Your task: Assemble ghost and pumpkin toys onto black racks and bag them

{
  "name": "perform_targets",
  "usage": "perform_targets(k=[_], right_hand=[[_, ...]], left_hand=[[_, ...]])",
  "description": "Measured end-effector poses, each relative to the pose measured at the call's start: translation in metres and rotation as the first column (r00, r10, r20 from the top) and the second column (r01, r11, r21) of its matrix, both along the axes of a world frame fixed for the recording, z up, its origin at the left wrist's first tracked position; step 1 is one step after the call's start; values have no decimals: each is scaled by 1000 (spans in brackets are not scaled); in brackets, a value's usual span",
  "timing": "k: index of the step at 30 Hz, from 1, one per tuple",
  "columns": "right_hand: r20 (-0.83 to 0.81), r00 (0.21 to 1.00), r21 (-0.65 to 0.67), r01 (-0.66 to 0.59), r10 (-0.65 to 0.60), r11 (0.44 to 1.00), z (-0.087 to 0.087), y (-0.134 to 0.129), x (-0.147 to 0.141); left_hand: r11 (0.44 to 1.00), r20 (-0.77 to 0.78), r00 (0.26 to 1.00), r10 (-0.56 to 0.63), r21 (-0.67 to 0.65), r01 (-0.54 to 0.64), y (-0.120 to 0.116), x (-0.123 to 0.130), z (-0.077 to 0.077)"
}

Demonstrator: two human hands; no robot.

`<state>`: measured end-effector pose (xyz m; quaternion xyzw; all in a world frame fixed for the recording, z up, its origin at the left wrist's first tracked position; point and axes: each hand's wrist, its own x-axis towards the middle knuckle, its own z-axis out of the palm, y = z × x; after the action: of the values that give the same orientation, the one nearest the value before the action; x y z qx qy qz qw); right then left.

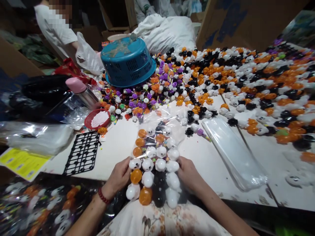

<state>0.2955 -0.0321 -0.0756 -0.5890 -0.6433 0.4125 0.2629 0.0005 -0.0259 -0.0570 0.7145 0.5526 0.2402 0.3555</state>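
A clear plastic bag [161, 152] filled with rows of small white, orange and black Halloween figures lies upright in front of me, its lower end close to my lap. My left hand [120, 173] grips the bag's left side, and my right hand [189, 173] holds its right side; the fingers of both are partly hidden by the bag. The loose upper end of the film spreads over the white table [115, 141]. Left of the bag rests a black plastic grid tray [82, 153]. On the right lies a stack of flat clear bags [233, 154].
Loose figures [221, 78] are heaped across the back and right. A blue basket [126, 62] stands upside down behind. Leftward are a red basket [91, 119], pink-capped bottle [83, 91] and yellow sheet [23, 164]. Filled bags [41, 206] lie lower left. A person [56, 36] is behind.
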Motion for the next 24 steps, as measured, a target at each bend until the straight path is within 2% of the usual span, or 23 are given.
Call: perform_targets(k=[3,5,7,11,13,15,18,21,24], right_hand=[[39,998,-7,-49,49,999,0,-20,4],[51,998,-2,-30,30,1000,2,-28,4],[45,998,33,53,-54,998,7,-27,4],[-50,970,89,242,-238,966,22,-11,1],[-63,963,130,269,-263,954,29,-2,1],[-8,971,205,236,-240,950,36,2,3],[160,971,357,110,-177,928,44,-2,7],[339,930,491,-46,-142,870,51,-15,8],[453,886,561,-192,-104,805,58,-30,11]], left_hand=[[998,0,998,-60,-18,60,-16,-3,7],[996,7,996,-86,6,86,-21,-1,10],[998,7,1000,-18,60,18,-23,2,11],[956,57,972,230,171,-236,-17,10,10],[946,49,970,237,214,-242,-14,13,13],[950,-13,981,194,251,-185,-13,14,19],[941,-123,986,115,331,-68,-17,13,27],[896,-228,974,19,436,85,-25,9,35],[849,-309,948,-71,481,220,-33,4,43]])
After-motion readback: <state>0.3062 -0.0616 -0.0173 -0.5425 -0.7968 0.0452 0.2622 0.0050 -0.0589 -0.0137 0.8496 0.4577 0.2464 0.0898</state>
